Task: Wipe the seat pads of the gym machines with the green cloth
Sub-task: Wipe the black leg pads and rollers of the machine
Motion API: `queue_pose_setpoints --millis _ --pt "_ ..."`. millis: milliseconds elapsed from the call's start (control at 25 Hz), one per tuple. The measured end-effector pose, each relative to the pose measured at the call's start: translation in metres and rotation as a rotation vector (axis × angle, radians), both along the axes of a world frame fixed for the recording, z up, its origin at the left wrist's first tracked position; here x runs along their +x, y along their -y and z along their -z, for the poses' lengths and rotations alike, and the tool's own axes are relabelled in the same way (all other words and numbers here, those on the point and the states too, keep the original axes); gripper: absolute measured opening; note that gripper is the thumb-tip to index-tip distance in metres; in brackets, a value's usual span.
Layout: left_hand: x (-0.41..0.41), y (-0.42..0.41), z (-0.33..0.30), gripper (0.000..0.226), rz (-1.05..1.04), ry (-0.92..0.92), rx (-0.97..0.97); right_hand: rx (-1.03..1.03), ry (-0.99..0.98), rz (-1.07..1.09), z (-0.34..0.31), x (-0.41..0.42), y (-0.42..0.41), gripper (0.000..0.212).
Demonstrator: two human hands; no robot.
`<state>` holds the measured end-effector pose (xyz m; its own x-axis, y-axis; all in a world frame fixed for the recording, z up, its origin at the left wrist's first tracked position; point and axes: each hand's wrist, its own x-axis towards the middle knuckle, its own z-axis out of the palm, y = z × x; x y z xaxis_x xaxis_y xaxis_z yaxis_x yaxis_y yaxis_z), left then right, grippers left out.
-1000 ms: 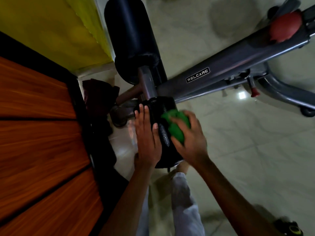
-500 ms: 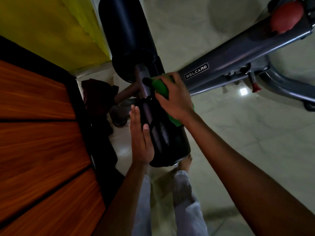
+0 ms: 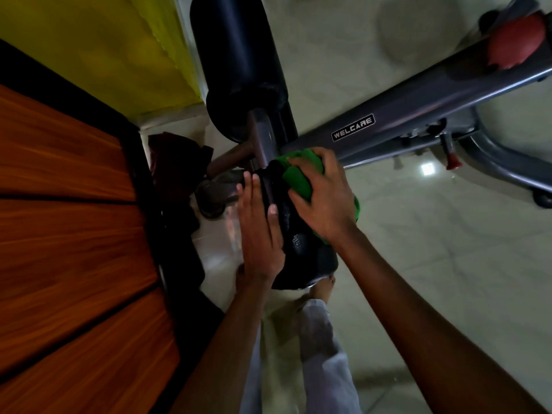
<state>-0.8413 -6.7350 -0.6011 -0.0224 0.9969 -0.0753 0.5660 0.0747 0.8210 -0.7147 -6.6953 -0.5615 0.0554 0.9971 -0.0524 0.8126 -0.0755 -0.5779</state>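
Observation:
A black roller pad [image 3: 301,249] sticks out toward me from the grey machine frame [image 3: 418,112] marked WELCARE. My right hand [image 3: 325,198] presses the bunched green cloth [image 3: 301,174] onto the far, upper end of this pad, close to the metal post. My left hand [image 3: 258,231] lies flat along the pad's left side, fingers straight and together, steadying it. A second, larger black roller pad [image 3: 239,64] stands beyond the post, untouched. Part of the cloth shows under my right wrist.
A wood-panelled wall [image 3: 68,234] with a black edge runs down the left, a yellow wall [image 3: 98,46] behind it. A dark cloth heap [image 3: 176,162] lies on the pale tiled floor. A red knob [image 3: 513,40] and a red-tipped pin [image 3: 452,162] sit on the frame. My legs are below.
My right hand slid the green cloth from the near part of the pad up to the post, then slightly back down. My left hand stayed on the pad's left side.

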Motion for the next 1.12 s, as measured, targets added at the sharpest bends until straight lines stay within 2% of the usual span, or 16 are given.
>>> queue_pose_setpoints --millis 160,320,520,680,760,920,1120 --pt "-0.002 0.002 0.006 0.051 0.0 0.008 0.035 0.029 0.115 -0.06 0.0 0.001 0.069 0.053" --pt "-0.001 0.001 0.004 0.051 -0.007 0.023 0.022 -0.02 0.061 -0.081 -0.001 0.004 0.128 0.053" --pt "-0.004 0.001 0.007 0.051 -0.005 -0.008 0.024 0.027 0.109 -0.009 0.008 -0.003 0.034 0.049" --pt "-0.005 0.003 0.005 0.05 0.021 0.047 0.007 -0.049 -0.084 0.071 0.009 0.003 -0.038 0.044" --pt "-0.021 0.006 0.015 0.05 -0.011 0.076 -0.023 0.009 -0.14 0.058 0.005 0.011 -0.041 0.044" --pt "-0.048 0.016 0.02 0.052 -0.023 0.012 -0.063 0.088 -0.152 0.079 -0.004 0.024 -0.015 0.046" --pt "-0.014 0.007 0.002 0.052 0.046 0.021 -0.014 0.016 0.03 -0.041 -0.002 0.006 -0.001 0.048"
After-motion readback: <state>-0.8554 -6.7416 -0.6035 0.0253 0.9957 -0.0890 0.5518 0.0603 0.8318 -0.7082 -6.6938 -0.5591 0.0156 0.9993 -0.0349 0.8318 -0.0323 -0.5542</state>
